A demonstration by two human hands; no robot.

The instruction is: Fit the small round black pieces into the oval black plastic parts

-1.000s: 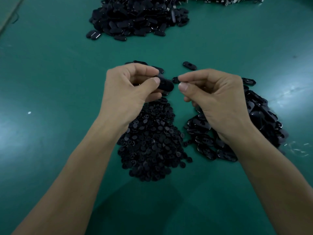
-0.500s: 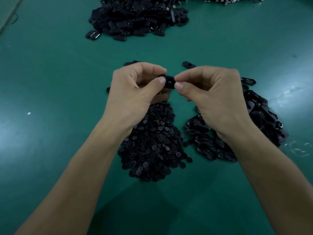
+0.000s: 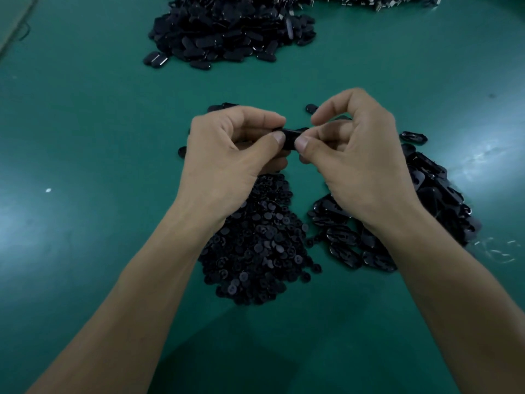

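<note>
Both hands meet above the green table, holding one oval black plastic part [image 3: 290, 137] between them. My left hand [image 3: 230, 163] pinches its left end with thumb and curled fingers. My right hand [image 3: 360, 160] pinches its right end, thumb in front. Any small round piece in the part is hidden by the fingertips. Below my left hand lies a heap of small round black pieces [image 3: 258, 245]. A heap of oval black parts [image 3: 431, 200] lies under and right of my right wrist.
A large pile of black oval parts [image 3: 227, 29] lies at the far edge of the green table [image 3: 85, 137], with small metal bits [image 3: 377, 1] at the top right. A few loose oval parts [image 3: 414, 137] lie beyond my hands.
My hands have come together. A second ago my right hand was apart from the oval part held in my left; now both hands pinch it, and my right index finger has lifted.
</note>
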